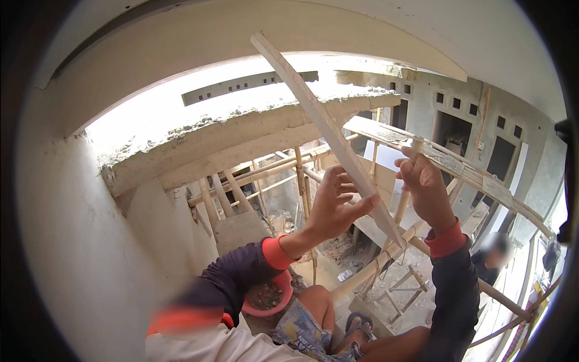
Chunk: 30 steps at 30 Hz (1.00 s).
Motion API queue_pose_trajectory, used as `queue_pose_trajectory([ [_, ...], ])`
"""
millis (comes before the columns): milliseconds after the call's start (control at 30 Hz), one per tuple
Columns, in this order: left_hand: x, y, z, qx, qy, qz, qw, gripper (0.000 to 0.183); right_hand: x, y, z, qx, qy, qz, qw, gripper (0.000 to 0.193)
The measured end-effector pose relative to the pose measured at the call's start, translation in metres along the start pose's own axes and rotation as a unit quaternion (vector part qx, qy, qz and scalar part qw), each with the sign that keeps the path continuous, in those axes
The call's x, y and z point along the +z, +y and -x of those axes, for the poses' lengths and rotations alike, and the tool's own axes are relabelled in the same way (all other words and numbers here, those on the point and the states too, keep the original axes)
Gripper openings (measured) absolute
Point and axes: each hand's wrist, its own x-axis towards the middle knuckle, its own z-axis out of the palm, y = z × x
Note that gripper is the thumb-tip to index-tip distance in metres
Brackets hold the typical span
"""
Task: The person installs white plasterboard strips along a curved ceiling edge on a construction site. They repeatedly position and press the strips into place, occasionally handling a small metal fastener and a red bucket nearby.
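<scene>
Bright daylight blows out the opening above; fisheye edges bend, vignetted.

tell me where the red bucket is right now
In the head view the red bucket sits low, left of centre, just under the person's left forearm and beside their bent knee.

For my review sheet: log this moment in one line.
left hand: open, touching plank | right hand: gripping bamboo pole | plank: tilted, overhead
</scene>
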Motion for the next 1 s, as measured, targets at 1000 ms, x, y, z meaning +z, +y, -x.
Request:
queue_pose_trajectory([
  [1000, -0.22, 0.225, -0.164, 0.374, 0.323, 0.066, 0.867, 0.08, -0.063, 0.113, 0.101, 0.135, 0.123, 0.078, 0.98, 0.054],
])
